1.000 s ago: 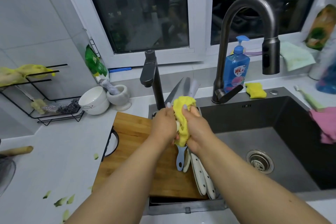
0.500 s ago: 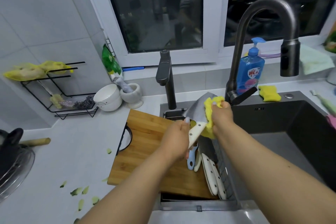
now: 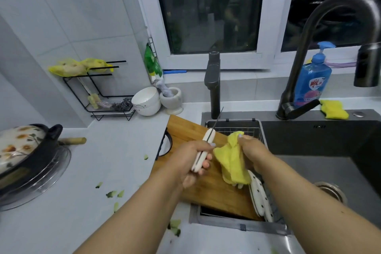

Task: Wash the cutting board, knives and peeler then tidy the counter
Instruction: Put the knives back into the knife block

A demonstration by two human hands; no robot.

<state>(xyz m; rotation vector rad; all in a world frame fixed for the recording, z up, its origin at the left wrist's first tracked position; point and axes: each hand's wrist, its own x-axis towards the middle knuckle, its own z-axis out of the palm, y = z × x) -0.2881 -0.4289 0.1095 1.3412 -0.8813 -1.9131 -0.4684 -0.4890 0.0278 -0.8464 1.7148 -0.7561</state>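
Note:
My left hand (image 3: 191,161) grips the white handle of a knife (image 3: 206,146). Its blade is turned edge-on and points up and away toward the small tap. Beside it, my right hand (image 3: 250,152) holds a yellow cloth (image 3: 232,161), which hangs apart from the blade. Under both hands the wooden cutting board (image 3: 185,130) lies half on the counter, half over the sink's wire rack (image 3: 237,127). Two more white-handled knives (image 3: 258,198) lie in the rack at the board's right edge. I cannot see the peeler.
Green peel scraps (image 3: 112,194) dot the white counter (image 3: 115,156). A black pot (image 3: 24,150) sits far left, with a white bowl (image 3: 146,100), a mortar (image 3: 171,99) and a wire shelf (image 3: 103,97) behind. The tall tap (image 3: 321,27), blue soap bottle (image 3: 313,78), yellow sponge (image 3: 334,109) and dark sink (image 3: 329,171) are right.
The yellow cloth has come off the blade and now hangs from my right hand. My left hand has turned the knife edge-on. The view shifted left.

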